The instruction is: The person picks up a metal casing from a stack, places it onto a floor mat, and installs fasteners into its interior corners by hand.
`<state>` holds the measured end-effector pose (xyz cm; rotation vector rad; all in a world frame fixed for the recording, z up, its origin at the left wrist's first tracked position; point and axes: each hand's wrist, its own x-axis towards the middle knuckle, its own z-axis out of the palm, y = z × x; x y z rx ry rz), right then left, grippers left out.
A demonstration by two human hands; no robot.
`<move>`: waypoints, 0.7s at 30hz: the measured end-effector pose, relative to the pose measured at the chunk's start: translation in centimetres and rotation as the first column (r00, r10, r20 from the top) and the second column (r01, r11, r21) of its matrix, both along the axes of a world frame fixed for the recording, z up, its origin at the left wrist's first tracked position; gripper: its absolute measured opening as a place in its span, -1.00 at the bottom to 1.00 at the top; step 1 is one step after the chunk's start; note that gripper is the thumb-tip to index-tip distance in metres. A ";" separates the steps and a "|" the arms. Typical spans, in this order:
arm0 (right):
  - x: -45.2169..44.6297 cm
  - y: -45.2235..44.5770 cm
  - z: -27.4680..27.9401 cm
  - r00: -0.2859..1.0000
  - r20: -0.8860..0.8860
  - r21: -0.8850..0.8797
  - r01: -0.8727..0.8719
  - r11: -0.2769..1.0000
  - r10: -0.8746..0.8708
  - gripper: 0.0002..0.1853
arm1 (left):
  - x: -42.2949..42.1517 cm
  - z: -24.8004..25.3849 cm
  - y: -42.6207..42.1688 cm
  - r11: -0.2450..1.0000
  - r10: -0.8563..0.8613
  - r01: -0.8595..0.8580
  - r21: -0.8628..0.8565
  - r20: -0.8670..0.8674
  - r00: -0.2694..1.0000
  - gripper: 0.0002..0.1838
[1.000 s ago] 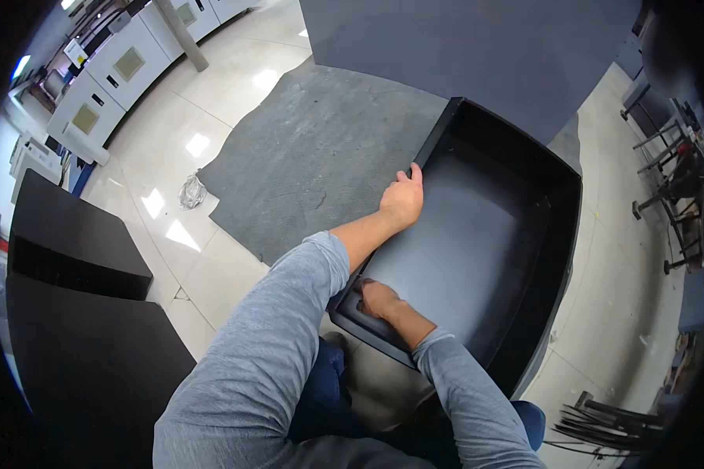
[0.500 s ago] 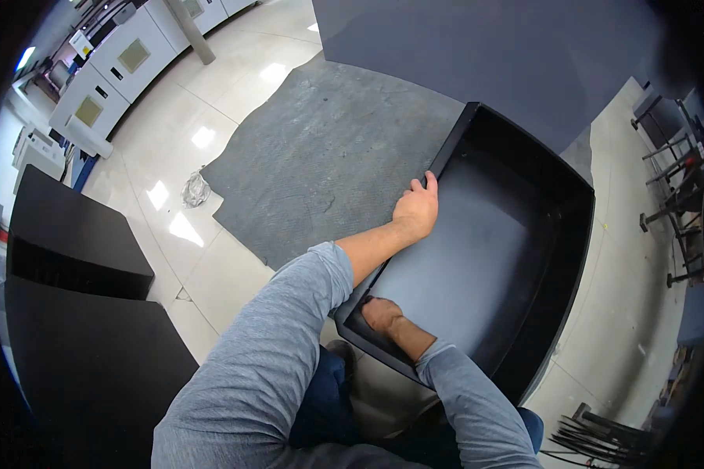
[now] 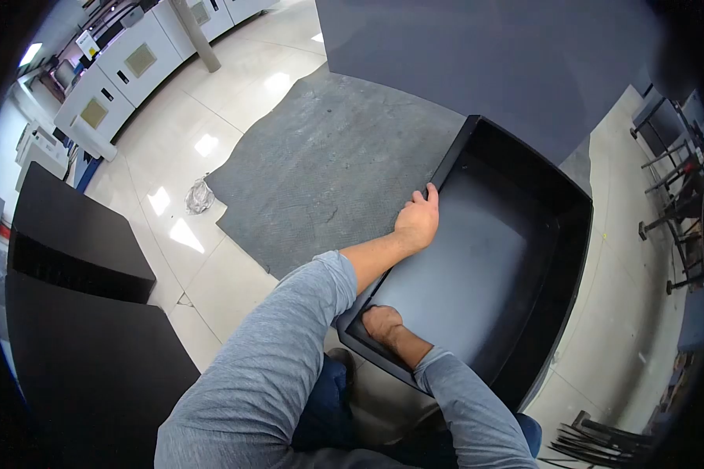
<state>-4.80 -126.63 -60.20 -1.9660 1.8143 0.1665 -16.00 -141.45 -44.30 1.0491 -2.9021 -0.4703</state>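
Observation:
A large black open-topped box [image 3: 477, 242], like a drawer, lies tilted in front of me with its inside facing up. My left hand [image 3: 418, 220] is wrapped over its left side wall, fingers curled at the rim. Inside the box, my right hand [image 3: 382, 324] is closed in the near left corner, pressed close to the left wall. Its fingertips, and anything they may hold, are hidden from view.
A grey mat [image 3: 328, 168] covers the floor beyond the box. Behind it stands a big dark grey panel [image 3: 477, 62]. Two black boxes [image 3: 94, 336] stand on the left, and crumpled foil-like material [image 3: 199, 197] lies by the mat. Metal frames [image 3: 673, 195] line the right side.
The view has shifted slightly, so the box appears a little lower. My left hand keeps its hold on the rim, and my right hand has turned slightly in the same corner.

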 end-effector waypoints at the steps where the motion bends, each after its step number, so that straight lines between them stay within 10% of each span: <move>1: 0.1 0.0 -0.4 1.000 0.009 0.010 -0.012 1.000 0.011 -0.72 | 0.0 0.0 0.1 1.000 0.005 -0.005 0.002 -0.010 1.000 -0.27; 9: 0.3 -0.2 -3.6 0.991 -0.019 -0.060 -0.133 0.989 0.132 -0.75 | 0.1 -0.2 0.0 0.999 -0.006 0.006 -0.037 -0.018 1.000 -0.24; 21: -0.8 0.7 -1.2 0.938 0.239 0.068 0.241 0.968 -0.250 -0.73 | 0.1 -0.5 -0.2 0.999 -0.002 0.001 -0.039 -0.039 0.999 -0.27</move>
